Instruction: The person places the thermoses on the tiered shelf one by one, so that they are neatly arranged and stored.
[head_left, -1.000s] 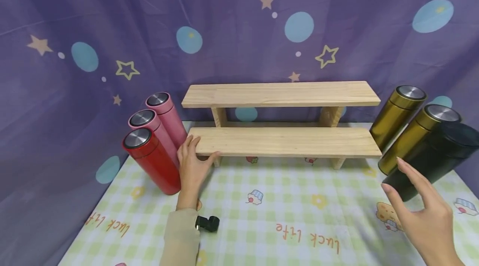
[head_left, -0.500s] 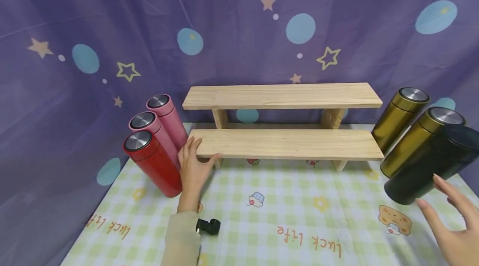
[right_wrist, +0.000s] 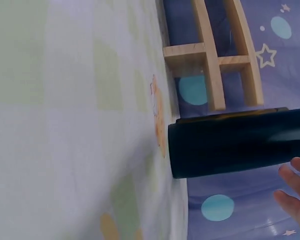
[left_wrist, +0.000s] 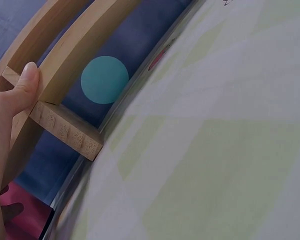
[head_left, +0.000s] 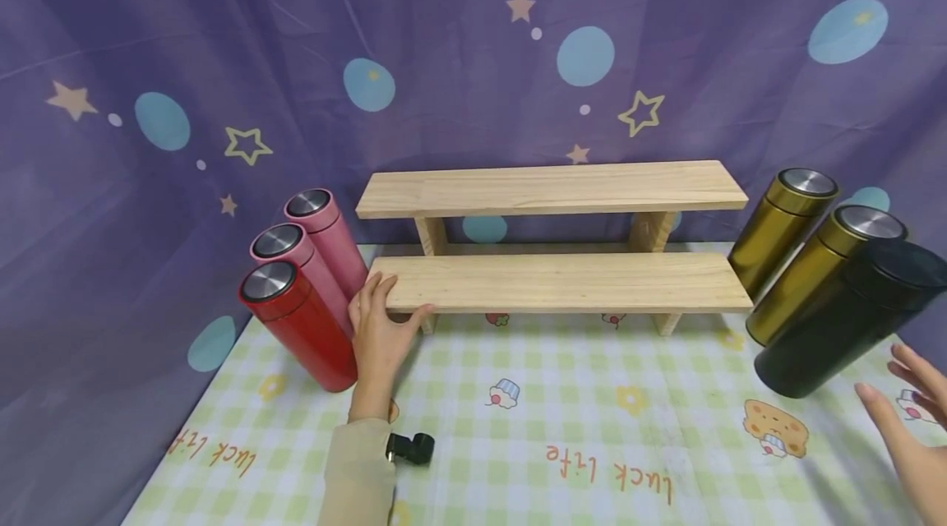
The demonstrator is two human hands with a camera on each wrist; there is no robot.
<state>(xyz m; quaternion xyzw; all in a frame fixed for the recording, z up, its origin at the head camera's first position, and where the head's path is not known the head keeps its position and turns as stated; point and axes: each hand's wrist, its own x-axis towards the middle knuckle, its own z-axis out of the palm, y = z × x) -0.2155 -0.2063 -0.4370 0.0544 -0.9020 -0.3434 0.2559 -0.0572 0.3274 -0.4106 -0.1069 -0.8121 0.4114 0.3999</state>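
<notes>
My left hand [head_left: 381,337] grips the left end of the lower board of a two-tier wooden shelf [head_left: 562,283]. In the left wrist view its thumb [left_wrist: 26,82] presses on the board's front edge. My right hand [head_left: 913,436] is at the right edge of the head view, thumb and fingers spread, holding nothing. Just left of it, a black thermos bottle [head_left: 836,329] stands upright on the table. The right wrist view has the hand's fingers [right_wrist: 295,182] close beside the bottle's upper part; whether any fingertip touches it I cannot tell.
Two gold thermos bottles [head_left: 787,222] stand behind the black one, at the shelf's right. To the left are a red thermos bottle [head_left: 314,337] and two pink ones [head_left: 336,242], close by my left hand. A checked cloth [head_left: 562,427] covers the table; a purple curtain [head_left: 459,0] hangs behind.
My right hand has moved rightward, from in front of the black thermos bottle to its right side. The left hand keeps its grip on the shelf, and the bottles stay put.
</notes>
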